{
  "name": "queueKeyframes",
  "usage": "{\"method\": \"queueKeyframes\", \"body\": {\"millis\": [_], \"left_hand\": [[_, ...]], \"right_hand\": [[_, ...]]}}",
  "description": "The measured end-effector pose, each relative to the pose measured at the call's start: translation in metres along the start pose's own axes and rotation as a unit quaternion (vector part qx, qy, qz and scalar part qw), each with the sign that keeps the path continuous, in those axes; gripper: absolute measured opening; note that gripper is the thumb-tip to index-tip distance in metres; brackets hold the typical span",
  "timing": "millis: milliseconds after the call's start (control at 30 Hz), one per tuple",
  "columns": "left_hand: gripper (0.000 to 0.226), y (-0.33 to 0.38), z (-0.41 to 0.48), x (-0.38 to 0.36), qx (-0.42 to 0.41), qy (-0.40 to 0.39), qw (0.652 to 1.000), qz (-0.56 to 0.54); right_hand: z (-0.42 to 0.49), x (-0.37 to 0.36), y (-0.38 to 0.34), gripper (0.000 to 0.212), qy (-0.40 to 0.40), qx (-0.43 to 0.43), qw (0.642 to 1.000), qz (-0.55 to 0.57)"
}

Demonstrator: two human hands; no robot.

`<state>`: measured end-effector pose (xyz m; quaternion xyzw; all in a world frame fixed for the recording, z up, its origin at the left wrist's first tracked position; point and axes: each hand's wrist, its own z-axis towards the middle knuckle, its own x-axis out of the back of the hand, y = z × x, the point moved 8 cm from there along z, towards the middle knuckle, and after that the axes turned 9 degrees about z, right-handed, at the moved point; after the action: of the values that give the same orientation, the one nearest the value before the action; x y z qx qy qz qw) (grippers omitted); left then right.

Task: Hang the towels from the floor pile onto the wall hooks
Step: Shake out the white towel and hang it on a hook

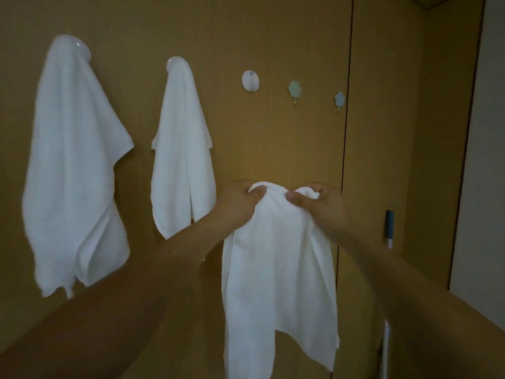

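Note:
A white towel point(278, 269) hangs in front of me from both hands. My left hand point(237, 205) pinches its bunched top edge on the left, and my right hand point(322, 206) pinches it on the right. Two white towels hang on the wall: a large one point(73, 165) on the leftmost hook and a smaller one point(181, 151) on the second hook. Above my hands a round white hook point(250, 81) is bare. To its right are a small green hook point(294, 89) and a small blue hook point(339, 99), both bare. The floor pile is out of view.
The hooks sit on a tan wooden wall point(273, 36) with a vertical seam point(347, 132) right of the blue hook. A blue-and-white handle point(389, 228) leans at the right, behind my right arm. A pale wall panel point(481, 160) fills the far right.

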<state>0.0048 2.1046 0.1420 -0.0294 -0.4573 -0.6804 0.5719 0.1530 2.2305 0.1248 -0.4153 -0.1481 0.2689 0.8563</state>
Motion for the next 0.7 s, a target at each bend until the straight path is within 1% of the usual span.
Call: {"method": "queueKeyframes", "body": {"millis": [100,200,267,367,433,467,567,633,700], "left_hand": [[0.029,0.010,0.040,0.004,-0.027,0.039,0.997,0.053],[0.027,0.024,0.084,0.019,-0.043,0.111,0.986,0.113],[0.024,0.036,0.118,0.040,-0.043,0.176,0.974,0.136],[0.018,0.067,0.160,0.085,-0.068,0.294,0.941,0.151],[0.015,0.088,0.184,0.115,-0.081,0.351,0.910,0.206],[0.016,0.098,0.196,0.127,-0.090,0.363,0.898,0.232],[0.017,0.118,0.230,0.149,-0.114,0.364,0.879,0.287],[0.017,0.114,0.245,0.155,-0.094,0.359,0.866,0.334],[0.017,0.107,0.256,0.152,-0.083,0.354,0.850,0.382]], "right_hand": [[0.051,0.005,-0.003,0.019,0.029,0.045,0.999,0.012],[0.108,-0.001,-0.012,0.021,0.034,0.083,0.996,0.022],[0.149,-0.007,-0.029,0.022,0.040,0.111,0.993,0.032],[0.205,-0.017,-0.073,0.021,0.065,0.181,0.980,0.044],[0.237,-0.023,-0.102,0.023,0.084,0.223,0.970,0.043],[0.252,-0.026,-0.113,0.024,0.090,0.238,0.966,0.039],[0.289,-0.034,-0.137,0.022,0.107,0.272,0.956,0.004],[0.305,-0.043,-0.140,0.020,0.108,0.270,0.957,-0.022],[0.319,-0.053,-0.133,0.019,0.093,0.254,0.961,-0.058]]}}
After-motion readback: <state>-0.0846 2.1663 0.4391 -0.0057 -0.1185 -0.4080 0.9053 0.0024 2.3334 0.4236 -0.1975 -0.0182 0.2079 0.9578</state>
